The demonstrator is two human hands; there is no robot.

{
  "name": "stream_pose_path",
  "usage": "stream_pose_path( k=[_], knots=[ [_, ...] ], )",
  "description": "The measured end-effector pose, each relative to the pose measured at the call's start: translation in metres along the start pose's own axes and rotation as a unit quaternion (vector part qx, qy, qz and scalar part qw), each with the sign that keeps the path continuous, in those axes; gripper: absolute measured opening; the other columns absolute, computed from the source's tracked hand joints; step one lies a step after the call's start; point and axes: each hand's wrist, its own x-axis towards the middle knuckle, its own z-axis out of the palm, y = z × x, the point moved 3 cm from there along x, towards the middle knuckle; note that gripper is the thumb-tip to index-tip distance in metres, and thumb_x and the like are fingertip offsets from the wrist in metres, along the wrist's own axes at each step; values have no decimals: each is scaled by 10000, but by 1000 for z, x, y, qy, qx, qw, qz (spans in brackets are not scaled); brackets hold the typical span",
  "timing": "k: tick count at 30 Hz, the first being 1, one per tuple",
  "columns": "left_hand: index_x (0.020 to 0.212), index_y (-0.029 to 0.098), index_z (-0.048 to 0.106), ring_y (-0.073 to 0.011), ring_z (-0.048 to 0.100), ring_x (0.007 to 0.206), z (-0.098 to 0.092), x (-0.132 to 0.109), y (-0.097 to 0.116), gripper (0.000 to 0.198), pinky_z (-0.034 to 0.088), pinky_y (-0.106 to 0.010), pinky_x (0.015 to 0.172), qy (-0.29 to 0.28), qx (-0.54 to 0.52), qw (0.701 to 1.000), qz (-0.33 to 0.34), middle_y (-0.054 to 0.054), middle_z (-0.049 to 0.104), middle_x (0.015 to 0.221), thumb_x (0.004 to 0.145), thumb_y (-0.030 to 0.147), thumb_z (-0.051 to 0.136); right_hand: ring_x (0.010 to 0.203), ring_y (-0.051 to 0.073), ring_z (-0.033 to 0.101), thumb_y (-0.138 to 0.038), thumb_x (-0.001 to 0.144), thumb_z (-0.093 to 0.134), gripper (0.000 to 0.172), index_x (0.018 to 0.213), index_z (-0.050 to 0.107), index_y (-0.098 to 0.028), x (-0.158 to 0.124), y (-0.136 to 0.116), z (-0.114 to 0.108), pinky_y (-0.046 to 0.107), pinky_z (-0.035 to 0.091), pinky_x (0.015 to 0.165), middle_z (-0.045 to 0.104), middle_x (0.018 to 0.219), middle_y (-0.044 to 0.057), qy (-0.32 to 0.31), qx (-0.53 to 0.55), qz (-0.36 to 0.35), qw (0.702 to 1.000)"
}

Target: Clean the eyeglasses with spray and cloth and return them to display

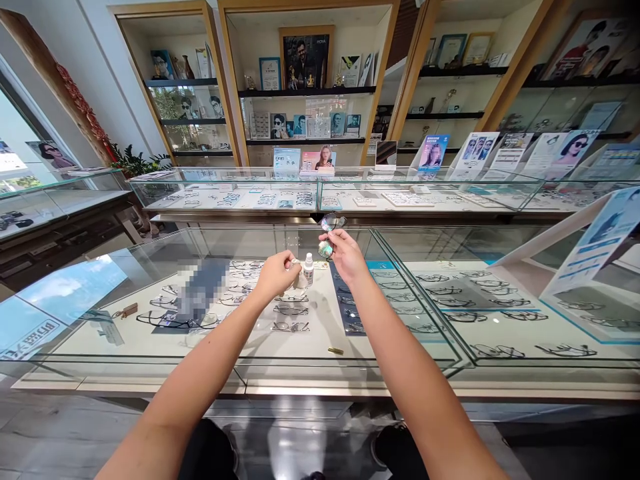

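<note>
My right hand [345, 251] is closed on a pair of eyeglasses [333, 222], held up above the glass counter with the lenses one over the other. The lenses catch green and pinkish reflections. A pale, crumpled cloth [299, 283] hangs from my left hand [278, 272], pinched between the fingers. Just right of that hand stands a small white bottle [309, 268] with a cap, its lower part partly covered by the cloth. A gap separates the two hands.
Beneath my arms, the glass display counter [295, 363] holds rows of eyeglasses [291, 327]. Dark-framed glasses [180, 321] and a brown key fob [125, 311] are to the left. A folded display card [595, 240] stands at right. Another glass showcase [225, 197] runs behind.
</note>
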Motion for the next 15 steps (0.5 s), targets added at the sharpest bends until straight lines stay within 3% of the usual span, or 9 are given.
stream_pose_path(
  k=[4, 7, 10, 15],
  knots=[
    [703, 222, 498, -147, 403, 636, -18, -2, 8, 169, 314, -289, 638, 121, -144, 981, 47, 28, 455, 641, 824, 289, 596, 771, 147, 613, -578, 638, 1002, 539, 835, 627, -245, -2, -7, 1, 276, 483, 679, 770, 950, 27, -5, 6, -8, 1000],
    [732, 219, 535, -142, 435, 636, -31, 1, 12, 191, 356, -283, 631, 152, -242, 954, 89, 17, 518, 668, 817, 353, 642, 786, 158, 608, -576, 694, 973, 497, 853, 634, -249, -7, -16, 6, 294, 490, 692, 773, 978, 38, -26, -9, -28, 999],
    [747, 214, 570, -135, 436, 617, -39, 7, 11, 247, 372, -274, 609, 117, -317, 937, 89, 14, 539, 662, 796, 413, 708, 815, 170, 610, -574, 719, 961, 478, 859, 638, -250, -14, -21, 13, 305, 501, 720, 770, 974, 49, -44, -20, -38, 998],
    [792, 185, 678, -143, 550, 723, -40, 7, 17, 305, 457, -275, 694, 2, -375, 921, 108, -22, 644, 794, 834, 462, 798, 885, 187, 637, -574, 718, 985, 485, 842, 648, -248, -27, -22, 27, 296, 510, 745, 771, 961, 47, -86, -23, -18, 996]
  ],
)
